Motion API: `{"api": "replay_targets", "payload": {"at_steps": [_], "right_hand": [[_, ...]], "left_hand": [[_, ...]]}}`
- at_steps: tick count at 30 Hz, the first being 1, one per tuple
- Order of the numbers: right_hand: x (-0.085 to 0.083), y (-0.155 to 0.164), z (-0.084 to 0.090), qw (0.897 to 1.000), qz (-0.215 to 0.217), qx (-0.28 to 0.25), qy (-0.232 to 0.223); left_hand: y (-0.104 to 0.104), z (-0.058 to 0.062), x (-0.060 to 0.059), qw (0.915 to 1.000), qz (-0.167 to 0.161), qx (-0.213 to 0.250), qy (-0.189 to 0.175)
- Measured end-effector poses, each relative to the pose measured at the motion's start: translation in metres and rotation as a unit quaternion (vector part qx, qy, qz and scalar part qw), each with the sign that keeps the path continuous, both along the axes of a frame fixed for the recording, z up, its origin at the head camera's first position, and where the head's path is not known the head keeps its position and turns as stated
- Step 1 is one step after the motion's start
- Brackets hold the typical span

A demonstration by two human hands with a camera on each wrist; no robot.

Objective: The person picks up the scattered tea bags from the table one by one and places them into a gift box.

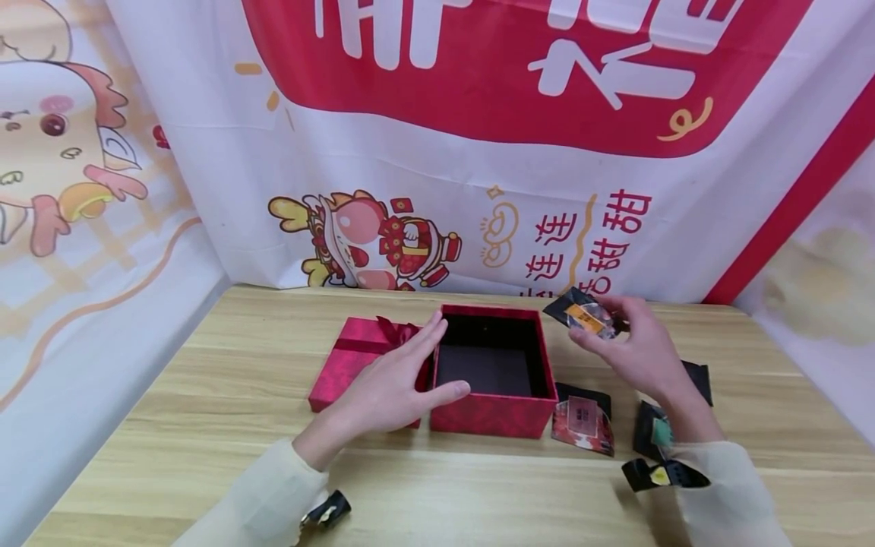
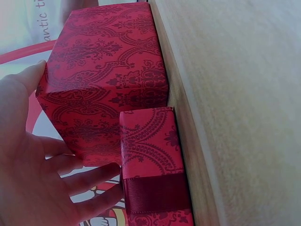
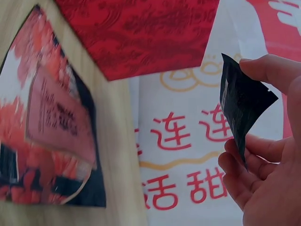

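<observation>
Head view: your left hand, fingers straight, rests against the near-left corner of the open red gift box, whose inside shows empty. Your right hand pinches an orange-labelled black sachet just right of the box. Lid lies left. Three sachets lie on the table, unpacked.

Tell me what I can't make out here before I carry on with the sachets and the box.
- Print on the sachet held by the right hand: too small in the head view, back-facing in the right wrist view.
- Green sachet: mostly behind the right forearm, head view.
- Lid: partly covered by the left hand.
- Box floor: dark and shadowed; it looks bare.
</observation>
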State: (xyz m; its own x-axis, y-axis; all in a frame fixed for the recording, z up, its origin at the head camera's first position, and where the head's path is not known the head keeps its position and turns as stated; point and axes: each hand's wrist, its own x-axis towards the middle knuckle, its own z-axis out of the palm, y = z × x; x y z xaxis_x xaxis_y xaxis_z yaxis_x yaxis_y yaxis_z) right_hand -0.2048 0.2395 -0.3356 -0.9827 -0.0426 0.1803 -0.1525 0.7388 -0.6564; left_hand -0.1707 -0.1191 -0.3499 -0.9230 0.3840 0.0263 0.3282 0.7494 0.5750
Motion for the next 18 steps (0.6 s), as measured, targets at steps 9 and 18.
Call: {"api": "replay_targets", "payload": {"at_steps": [9, 18], "right_hand": [[0.012, -0.018, 0.013, 0.999, 0.039, -0.007, 0.025], [0.013, -0.041, 0.01, 0.995, 0.088, -0.008, 0.043]], "left_hand": [[0.003, 0.0, -0.001, 1.0, -0.001, -0.002, -0.002], [0.002, -0.001, -0.001, 1.0, 0.0, 0.001, 0.0]]}}
